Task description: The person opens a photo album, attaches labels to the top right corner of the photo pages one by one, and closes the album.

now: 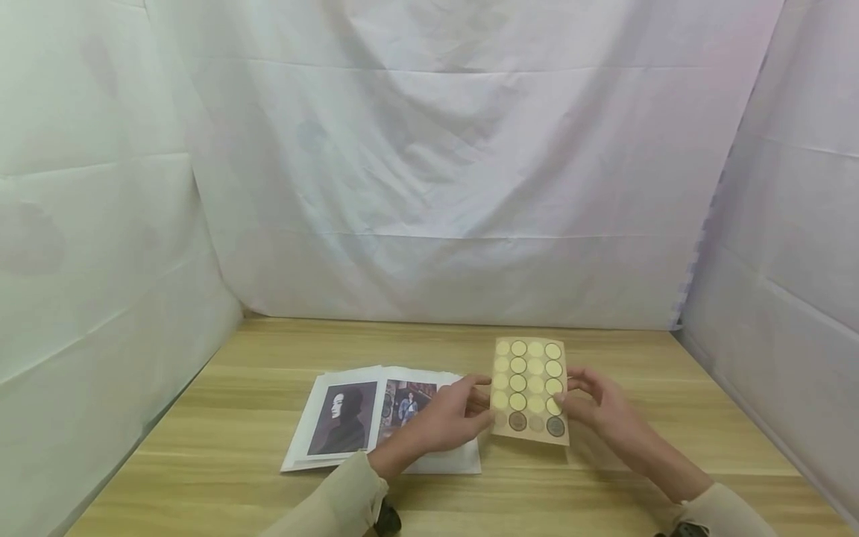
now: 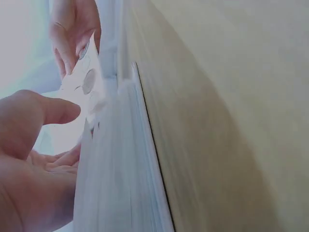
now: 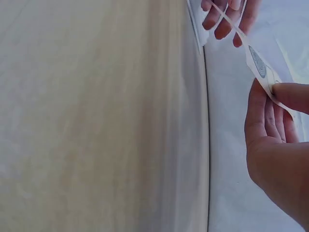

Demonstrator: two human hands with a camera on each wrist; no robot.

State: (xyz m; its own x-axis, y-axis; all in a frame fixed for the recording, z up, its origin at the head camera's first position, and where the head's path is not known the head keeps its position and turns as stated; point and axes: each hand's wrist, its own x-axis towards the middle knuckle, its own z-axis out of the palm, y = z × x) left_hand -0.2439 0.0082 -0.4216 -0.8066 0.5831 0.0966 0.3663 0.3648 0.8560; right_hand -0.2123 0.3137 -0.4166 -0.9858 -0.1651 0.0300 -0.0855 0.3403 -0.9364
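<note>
Circle-patterned sheet is held tilted, pinched by the right hand.

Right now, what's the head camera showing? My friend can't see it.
A right hand pinches a card of mostly yellow circles over a wooden table, the left hand at the card's other edge. The left hand partly hides an open photo book.

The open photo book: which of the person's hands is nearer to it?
Left. In the head view, the left hand overlaps the right side of the photo book; the right hand is farther off to the right, pinching the right edge of the sheet of circles.
</note>
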